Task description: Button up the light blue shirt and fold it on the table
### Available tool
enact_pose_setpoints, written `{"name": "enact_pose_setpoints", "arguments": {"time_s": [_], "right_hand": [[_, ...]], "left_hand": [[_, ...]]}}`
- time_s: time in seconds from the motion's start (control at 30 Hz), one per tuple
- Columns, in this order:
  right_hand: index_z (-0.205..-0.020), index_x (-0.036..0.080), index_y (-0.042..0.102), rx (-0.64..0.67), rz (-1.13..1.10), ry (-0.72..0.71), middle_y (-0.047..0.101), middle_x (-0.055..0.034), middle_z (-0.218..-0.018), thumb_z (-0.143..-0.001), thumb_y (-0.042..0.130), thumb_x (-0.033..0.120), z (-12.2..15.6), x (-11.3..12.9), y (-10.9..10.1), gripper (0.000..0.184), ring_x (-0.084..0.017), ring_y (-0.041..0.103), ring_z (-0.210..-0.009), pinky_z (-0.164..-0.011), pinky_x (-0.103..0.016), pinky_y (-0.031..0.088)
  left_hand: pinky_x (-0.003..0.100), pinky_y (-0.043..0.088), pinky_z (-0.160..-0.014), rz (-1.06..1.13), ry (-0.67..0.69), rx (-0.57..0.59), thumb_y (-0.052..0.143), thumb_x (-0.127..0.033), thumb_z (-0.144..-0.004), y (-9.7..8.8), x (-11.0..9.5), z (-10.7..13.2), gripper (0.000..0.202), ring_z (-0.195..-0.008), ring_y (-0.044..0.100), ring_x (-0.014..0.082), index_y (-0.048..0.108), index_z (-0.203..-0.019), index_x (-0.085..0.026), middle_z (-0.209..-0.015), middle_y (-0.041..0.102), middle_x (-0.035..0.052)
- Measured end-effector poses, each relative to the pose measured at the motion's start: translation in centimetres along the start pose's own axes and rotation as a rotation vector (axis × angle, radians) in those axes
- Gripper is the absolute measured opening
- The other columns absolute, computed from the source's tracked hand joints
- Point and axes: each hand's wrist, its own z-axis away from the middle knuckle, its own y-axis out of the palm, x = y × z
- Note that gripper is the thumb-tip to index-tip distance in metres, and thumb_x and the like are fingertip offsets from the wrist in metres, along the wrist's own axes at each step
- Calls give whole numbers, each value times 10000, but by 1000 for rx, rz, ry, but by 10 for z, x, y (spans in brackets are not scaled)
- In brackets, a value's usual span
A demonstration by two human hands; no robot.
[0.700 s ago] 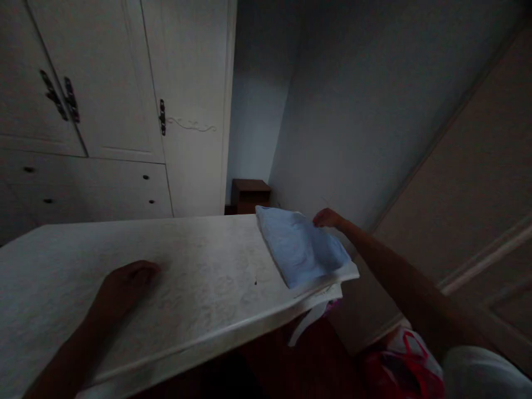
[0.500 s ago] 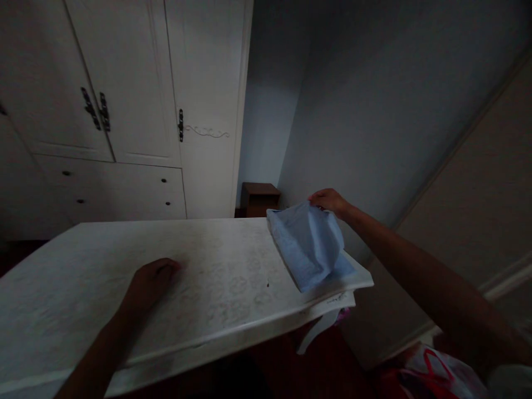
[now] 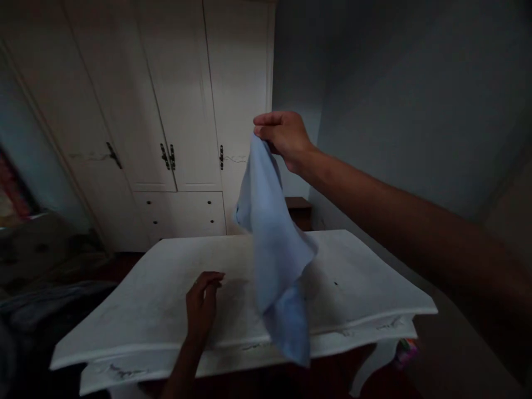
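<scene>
Nearest me, low in my head view, I have the left hand (image 3: 201, 302) over the near half of the white table (image 3: 369, 277), its fingers loosely curled, the thumb a little apart from them and nothing between; I can't tell whether it touches the tabletop. Just to its right, and apart from it, hangs the blue cloth (image 3: 272, 233), its lower end dangling in front of the table's near edge. I've got the cloth by its top, pinched between the thumb and fingers of the right hand (image 3: 288, 138), so nearly all of it falls below that grip in loose folds. Beyond the table I make out a small brown cabinet (image 3: 298, 204), partly behind the cloth, and the white wardrobe (image 3: 187, 111) with dark handles.
</scene>
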Motion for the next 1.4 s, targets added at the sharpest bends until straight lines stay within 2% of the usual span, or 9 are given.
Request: {"name": "enact_pose_setpoints", "arguments": {"time_s": [0.13,0.3,0.5,0.63,0.77,0.93,1.07,1.17,1.4], "right_hand": [[-951,134,581,40,0,-110,591,16,-831,-857,591,207,-3,-9,24,119,-98,615,-788,-721,-252,505],[-1015,176,538,-32,-24,-208,585,17,-891,-866,515,171,5,-20,42,151,-92,597,-810,-698,-227,493],[-991,187,554,32,18,-254,560,14,-866,-818,517,56,12,-21,35,220,-114,588,-843,-718,-244,494],[-897,166,578,143,13,23,554,0,-763,-726,632,-19,21,-21,15,257,-130,592,-694,-575,-234,505],[-850,138,566,243,-211,468,544,-13,-677,-727,616,-53,33,-20,7,233,-109,548,-513,-402,-205,471],[-799,155,492,152,-591,695,486,3,-670,-790,463,-92,54,-15,31,249,-64,537,-486,-426,-140,527],[-817,175,456,33,-709,697,459,8,-703,-802,396,-85,72,-2,60,267,-59,559,-518,-498,-140,570],[-832,181,457,55,-753,613,465,14,-710,-773,429,-71,82,11,70,260,-64,575,-552,-557,-169,597],[-815,171,522,-46,-647,404,519,44,-632,-748,524,-2,97,-3,52,186,-63,562,-523,-554,-182,569]], "left_hand": [[428,527,-893,82,92,-164,464,-473,-824,-32,-37,31,507,-1144,590,279,499,-1307,-322,-1292,594,63],[543,473,-981,-253,277,-71,750,-517,-604,-79,-85,49,969,-1307,443,377,321,-1459,-364,-1490,393,79],[394,519,-828,-560,231,-355,562,-455,-810,-98,-99,20,287,-881,654,244,700,-980,-269,-948,703,35],[337,488,-699,-636,185,-643,587,-516,-800,-119,-95,-18,363,-691,601,191,714,-889,-188,-787,667,23],[387,479,-779,-820,165,-562,481,-448,-867,-135,-104,-52,391,-864,606,254,718,-952,-150,-965,653,105],[382,497,-814,-718,249,-413,445,-426,-885,-117,-133,-47,411,-848,607,218,652,-1129,-168,-1042,617,111],[347,531,-716,-503,356,-68,636,-560,-765,-68,-146,-12,750,-862,635,224,413,-1398,-227,-1160,607,120],[434,518,-822,-571,378,-99,687,-502,-740,-34,-137,0,942,-1054,603,313,228,-1499,-183,-1319,526,194],[312,511,-746,-509,254,-276,501,-279,-854,-63,-123,-20,262,-770,665,197,698,-1007,-197,-875,728,42]]}}
